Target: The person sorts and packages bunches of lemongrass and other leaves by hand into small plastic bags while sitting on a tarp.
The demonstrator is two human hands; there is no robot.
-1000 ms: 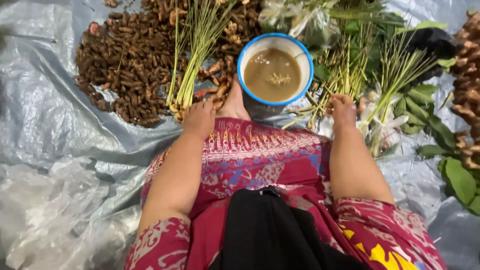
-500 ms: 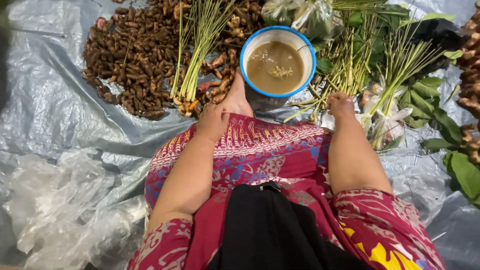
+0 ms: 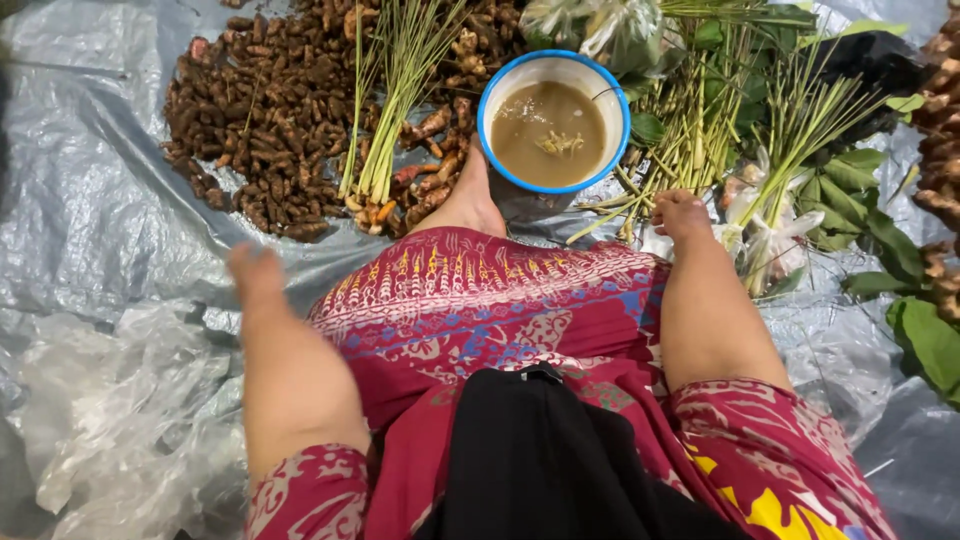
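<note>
My left hand hovers blurred over the grey plastic sheet, to the left of my knee and below a pile of small brown roots; nothing shows in it. My right hand rests with curled fingers on the sheet beside pale green lemongrass stalks, touching their ends. Between the hands my bare foot pokes out from a red patterned skirt, toes against a white bowl with a blue rim holding muddy brown water.
A lemongrass bundle lies across the root pile. Green leaves and knobbly roots sit at the right. Crumpled clear plastic bags lie at the lower left. A black pouch rests on my lap.
My left hand has pulled back from the roots near my foot and swung left and down over the sheet. The right hand has stayed by the stalks.
</note>
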